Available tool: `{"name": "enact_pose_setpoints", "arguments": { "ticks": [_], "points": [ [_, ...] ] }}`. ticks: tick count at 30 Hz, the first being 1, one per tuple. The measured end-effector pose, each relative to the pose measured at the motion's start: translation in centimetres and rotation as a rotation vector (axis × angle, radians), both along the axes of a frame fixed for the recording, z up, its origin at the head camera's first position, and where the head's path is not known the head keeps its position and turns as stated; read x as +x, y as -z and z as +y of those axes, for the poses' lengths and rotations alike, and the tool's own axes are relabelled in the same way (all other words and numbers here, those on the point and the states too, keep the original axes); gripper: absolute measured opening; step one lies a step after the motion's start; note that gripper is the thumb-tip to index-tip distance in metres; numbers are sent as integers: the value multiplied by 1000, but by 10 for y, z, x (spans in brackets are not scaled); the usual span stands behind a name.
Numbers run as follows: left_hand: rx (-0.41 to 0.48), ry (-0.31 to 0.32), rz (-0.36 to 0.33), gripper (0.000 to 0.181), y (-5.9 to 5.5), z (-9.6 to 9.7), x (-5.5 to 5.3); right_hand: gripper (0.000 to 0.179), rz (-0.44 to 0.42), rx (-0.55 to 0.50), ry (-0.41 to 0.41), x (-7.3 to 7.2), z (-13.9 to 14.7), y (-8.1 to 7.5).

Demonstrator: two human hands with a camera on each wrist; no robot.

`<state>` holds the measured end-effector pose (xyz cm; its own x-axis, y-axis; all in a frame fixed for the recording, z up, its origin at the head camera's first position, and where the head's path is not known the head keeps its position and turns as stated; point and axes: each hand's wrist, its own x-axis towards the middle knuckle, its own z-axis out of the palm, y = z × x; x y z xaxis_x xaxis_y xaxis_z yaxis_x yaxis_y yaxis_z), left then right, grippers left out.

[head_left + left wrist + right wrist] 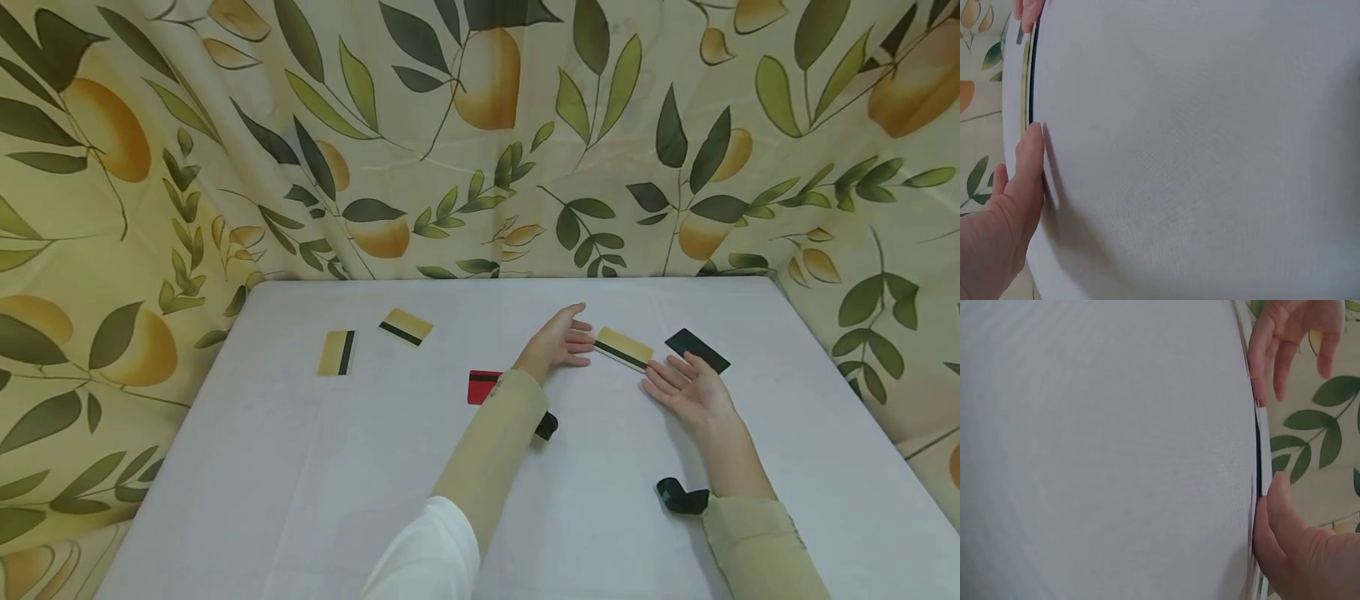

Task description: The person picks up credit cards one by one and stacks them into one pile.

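Note:
A gold card with a black stripe lies between the two hands, near the back right of the white table. At its left end are the outstretched fingers of my left hand, thumb raised. My right hand has its extended fingertips at the card's right end, palm turned up. In the left wrist view the card shows nearly edge-on, with the left hand below it. The right wrist view shows the right hand at one end of the card, the other hand opposite.
A black card lies just beyond my right fingers. A red card is partly hidden by my left forearm. Two more gold cards, one upright and one tilted, lie at the left. Patterned cloth hangs behind the table.

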<state>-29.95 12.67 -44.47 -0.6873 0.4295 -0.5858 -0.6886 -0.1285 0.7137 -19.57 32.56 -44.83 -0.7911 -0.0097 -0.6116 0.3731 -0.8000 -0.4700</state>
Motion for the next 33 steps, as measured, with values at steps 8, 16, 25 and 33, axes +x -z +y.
{"name": "enact_pose_setpoints", "arguments": {
  "ticks": [8, 16, 25, 33],
  "points": [
    [-23, -3, -2, 59, -5, -4, 1, 62, -4, -35, -3, 0, -1, -2],
    [-88, 48, -22, 60, -10, -11, 3, 70, -5, 107, -189, 4, 6, -7],
    [-100, 62, -73, 61, -6, -13, 0, 69, -9, 78, -236, 7, 9, -9],
    [-66, 94, -90, 57, -3, -14, 3, 66, -24, 18, -227, 4, 9, -7]
  ]
}}
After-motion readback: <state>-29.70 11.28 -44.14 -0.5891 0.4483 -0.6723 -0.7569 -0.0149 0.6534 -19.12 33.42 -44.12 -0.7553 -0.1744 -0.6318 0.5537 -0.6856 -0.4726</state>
